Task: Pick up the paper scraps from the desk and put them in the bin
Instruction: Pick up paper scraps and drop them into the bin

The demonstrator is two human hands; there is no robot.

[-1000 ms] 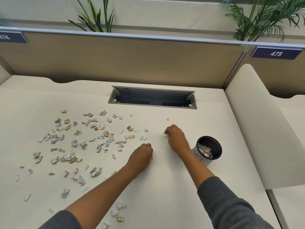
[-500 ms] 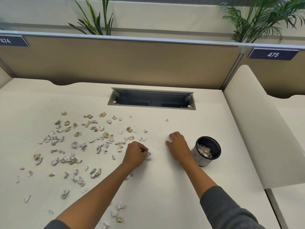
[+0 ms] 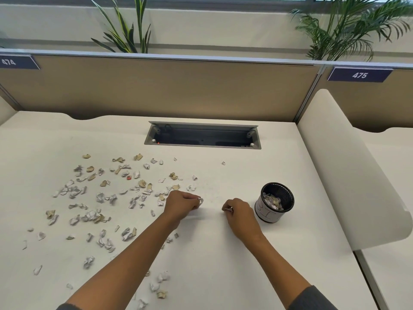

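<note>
Crumpled paper scraps, white and tan, lie scattered over the left half of a pale tabletop. They are thickest in a loose patch left of centre, with a few more trailing toward the near edge, and one small piece sits alone farther back to the right.

I see the left hand at the right fringe of that patch, knuckles up, fingers curled, pinching a small white scrap at its fingertips just above the surface. The right hand is near it, a little to the right and apart from it, also curled, with another pale scrap pinched at its fingertips. Both forearms reach in from the bottom edge, bare to above the wrist, with dark grey sleeves pushed up.

Just beside the right hand, to its right, stands the bin, a small round cup with a black mesh inside and a white band around its outer wall. It is upright and already holds a heap of scraps.

Farther back, a grey rectangular cable tray is sunk into the tabletop. Behind it runs a tan partition with two dark blue labels, one reading 474 at far left and one reading 475 at right. Green plants rise behind the partition. A curved cream side panel borders the tabletop on the right.
</note>
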